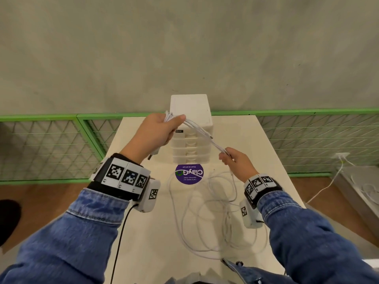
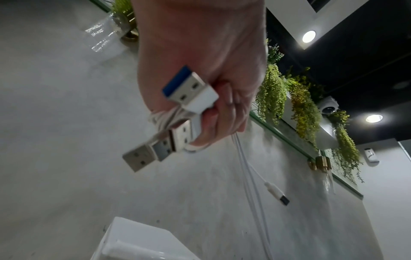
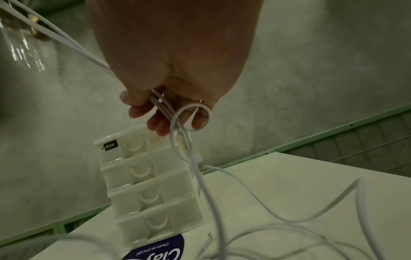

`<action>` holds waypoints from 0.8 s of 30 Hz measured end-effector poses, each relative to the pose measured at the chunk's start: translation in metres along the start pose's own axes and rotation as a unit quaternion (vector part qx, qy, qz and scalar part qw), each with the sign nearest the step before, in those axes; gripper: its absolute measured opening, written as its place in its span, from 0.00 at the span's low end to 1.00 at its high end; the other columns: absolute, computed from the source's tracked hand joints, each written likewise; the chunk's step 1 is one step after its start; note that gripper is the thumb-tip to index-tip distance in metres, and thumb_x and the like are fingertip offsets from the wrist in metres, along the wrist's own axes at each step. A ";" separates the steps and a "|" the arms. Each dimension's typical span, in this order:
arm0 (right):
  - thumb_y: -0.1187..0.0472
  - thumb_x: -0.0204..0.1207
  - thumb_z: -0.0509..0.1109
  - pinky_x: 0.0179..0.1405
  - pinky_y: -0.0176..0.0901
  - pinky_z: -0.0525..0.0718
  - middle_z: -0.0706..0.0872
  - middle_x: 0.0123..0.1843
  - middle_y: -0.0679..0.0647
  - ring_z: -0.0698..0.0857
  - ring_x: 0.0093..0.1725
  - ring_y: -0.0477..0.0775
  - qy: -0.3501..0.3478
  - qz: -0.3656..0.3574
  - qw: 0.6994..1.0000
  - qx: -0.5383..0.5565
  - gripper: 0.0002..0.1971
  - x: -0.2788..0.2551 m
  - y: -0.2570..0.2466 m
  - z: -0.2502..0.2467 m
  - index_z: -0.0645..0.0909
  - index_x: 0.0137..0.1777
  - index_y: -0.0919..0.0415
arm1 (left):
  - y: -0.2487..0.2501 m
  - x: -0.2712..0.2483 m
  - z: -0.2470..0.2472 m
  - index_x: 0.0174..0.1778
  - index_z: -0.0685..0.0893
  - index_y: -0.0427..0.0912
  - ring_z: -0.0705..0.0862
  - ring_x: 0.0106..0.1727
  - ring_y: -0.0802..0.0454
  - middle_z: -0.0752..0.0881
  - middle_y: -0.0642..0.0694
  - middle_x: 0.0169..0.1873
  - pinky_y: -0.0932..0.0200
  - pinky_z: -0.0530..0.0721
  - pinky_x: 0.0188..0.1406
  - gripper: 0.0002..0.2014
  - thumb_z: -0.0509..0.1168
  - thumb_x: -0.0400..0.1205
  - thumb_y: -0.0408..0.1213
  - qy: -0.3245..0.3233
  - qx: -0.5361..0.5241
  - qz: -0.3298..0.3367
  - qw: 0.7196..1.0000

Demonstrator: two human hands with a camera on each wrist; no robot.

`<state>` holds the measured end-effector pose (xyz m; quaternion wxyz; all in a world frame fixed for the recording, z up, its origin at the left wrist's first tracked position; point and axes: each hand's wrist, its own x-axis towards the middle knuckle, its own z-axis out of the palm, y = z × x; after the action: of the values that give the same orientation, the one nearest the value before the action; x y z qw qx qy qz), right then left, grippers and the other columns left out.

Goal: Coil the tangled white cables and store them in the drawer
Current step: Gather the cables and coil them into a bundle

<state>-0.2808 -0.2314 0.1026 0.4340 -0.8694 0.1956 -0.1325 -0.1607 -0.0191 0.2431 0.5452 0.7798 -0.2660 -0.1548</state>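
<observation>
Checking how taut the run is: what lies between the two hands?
In the head view, a bunch of white cables spans from the left hand to the right hand, passing in front of the drawer unit.

Behind the desk (image 1: 143, 253), whose top looks smooth and matt cream, you see a rough, mottled concrete-looking wall (image 1: 184, 48). On the desk, the drawer unit (image 1: 191, 111) is glossy white plastic. The cables (image 1: 205, 222) look smooth and rubbery-white, their plugs (image 2: 182, 88) bare metal. Your sleeves (image 1: 71, 242) are blue denim cloth.
</observation>
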 end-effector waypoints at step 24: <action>0.67 0.81 0.61 0.30 0.27 0.75 0.83 0.32 0.43 0.77 0.28 0.38 0.006 -0.168 0.952 0.257 0.12 0.012 -0.110 0.011 0.84 0.58 0.63 | 0.007 -0.015 0.009 0.25 0.70 0.44 0.56 0.13 0.58 0.62 0.53 0.14 0.69 0.55 0.12 0.25 0.50 0.84 0.54 -0.303 -0.135 -0.072 0.941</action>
<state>-0.2412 -0.1688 0.1857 0.6133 -0.7478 0.0087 -0.2544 -0.1793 -0.0184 0.2455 0.5263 0.6318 -0.3387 -0.4573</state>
